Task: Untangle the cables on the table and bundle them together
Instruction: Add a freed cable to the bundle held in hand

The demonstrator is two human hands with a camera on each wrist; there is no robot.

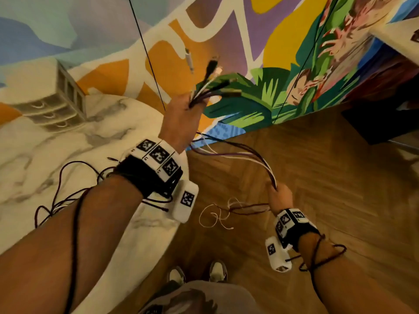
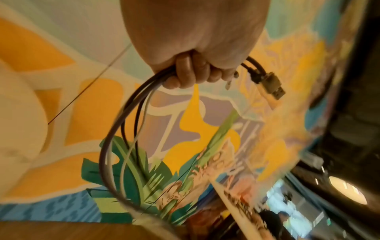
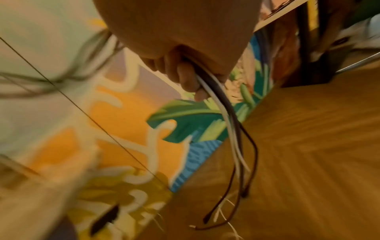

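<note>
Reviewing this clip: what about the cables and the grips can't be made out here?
- Cable count: strands of the cables overlap in the head view and smear in both wrist views.
- Plug types: plugs above the left hand are blurred.
- Right hand: seen from behind in the head view; fingers hidden.
- Loose ends near the floor: motion-blurred, right wrist view.

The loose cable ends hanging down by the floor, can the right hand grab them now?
Probably not yet. The right hand already grips the cables higher up, and the loose cable ends dangle below it; it would have to slide down or let go.
</note>
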